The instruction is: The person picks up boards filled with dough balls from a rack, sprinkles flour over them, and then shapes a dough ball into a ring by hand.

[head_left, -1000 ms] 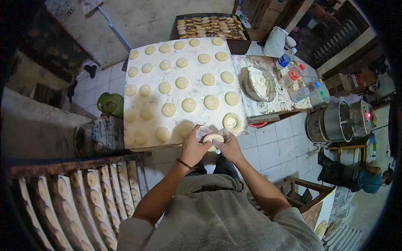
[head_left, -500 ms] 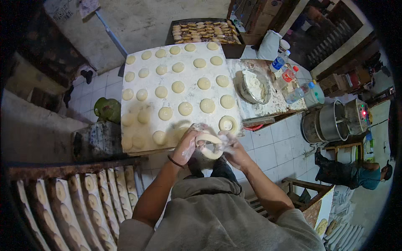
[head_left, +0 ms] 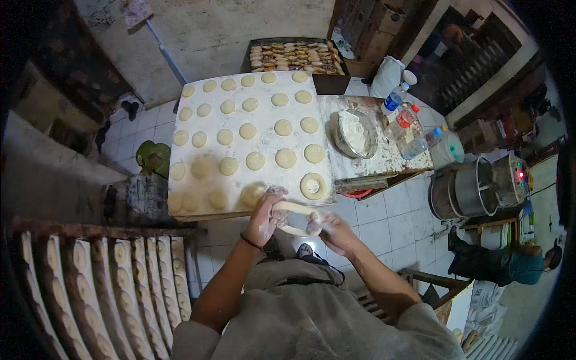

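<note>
A floury dough ring [head_left: 296, 207] is held in the air just off the near edge of the floured table [head_left: 264, 180]. My left hand [head_left: 264, 219] has its fingers hooked through the ring's left side. On the opposite side, my right hand [head_left: 337, 233] grips the ring, its fingers partly blurred. Between them the ring looks drawn out wide, with an open hole. Another dough ring [head_left: 323, 180] lies on the table's near right corner. Rows of flattened dough rounds [head_left: 255, 161] cover the tabletop, and one round [head_left: 252, 194] sits beside my left hand.
To the right, a side table holds a metal bowl of flour [head_left: 358, 135] and several plastic bottles [head_left: 401, 123]. Behind stands a tray of filled pastries [head_left: 294, 57]. A rack of dough trays [head_left: 120, 282] is at lower left. A mixer [head_left: 474, 186] and a person [head_left: 510, 258] are far right.
The dough ring has gone from rounder to longer and flatter between my hands. My hands sit slightly lower and farther apart, and the whole view has shifted a little.
</note>
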Demonstrator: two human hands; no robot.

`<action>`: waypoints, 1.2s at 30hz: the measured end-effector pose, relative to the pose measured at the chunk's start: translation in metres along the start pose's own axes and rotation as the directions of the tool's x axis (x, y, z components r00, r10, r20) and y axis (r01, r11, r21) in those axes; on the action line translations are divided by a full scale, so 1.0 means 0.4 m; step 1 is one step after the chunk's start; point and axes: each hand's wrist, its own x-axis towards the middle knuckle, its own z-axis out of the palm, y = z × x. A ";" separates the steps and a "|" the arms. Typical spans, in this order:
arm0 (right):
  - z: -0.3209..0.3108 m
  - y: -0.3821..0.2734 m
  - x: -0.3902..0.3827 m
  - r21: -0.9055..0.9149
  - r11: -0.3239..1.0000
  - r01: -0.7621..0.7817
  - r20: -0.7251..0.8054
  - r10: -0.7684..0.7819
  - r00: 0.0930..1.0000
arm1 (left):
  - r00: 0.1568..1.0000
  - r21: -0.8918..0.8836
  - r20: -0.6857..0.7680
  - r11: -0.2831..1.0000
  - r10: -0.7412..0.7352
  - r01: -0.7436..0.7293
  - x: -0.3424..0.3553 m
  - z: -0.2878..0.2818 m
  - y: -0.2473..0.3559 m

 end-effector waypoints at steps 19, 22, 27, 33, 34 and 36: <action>-0.203 0.114 -0.160 -0.594 0.799 -0.093 -0.159 -0.004 0.987 | 0.988 0.306 -0.053 0.944 0.142 -0.120 -0.004 0.174 -0.233; -0.156 0.034 -0.165 -0.415 0.907 -0.076 -0.099 0.038 0.994 | 0.960 0.502 0.017 0.829 0.278 -0.249 -0.005 0.072 -0.215; -0.096 0.059 -0.075 0.009 0.985 -0.174 0.012 0.174 0.985 | 0.916 0.594 0.140 0.708 0.375 -0.381 0.040 0.094 -0.174; -0.015 0.053 0.069 0.176 0.970 -0.167 -0.201 0.202 0.959 | 0.982 0.400 0.036 0.898 0.184 -0.183 0.061 -0.022 -0.120; 0.036 0.041 0.082 0.223 0.956 -0.189 -0.173 0.229 0.958 | 0.984 0.401 0.010 0.900 0.181 -0.169 0.074 -0.037 -0.103; 0.013 0.060 0.111 0.119 0.958 -0.260 0.158 0.240 0.958 | 0.996 0.227 -0.084 0.974 0.034 -0.014 0.093 -0.092 -0.055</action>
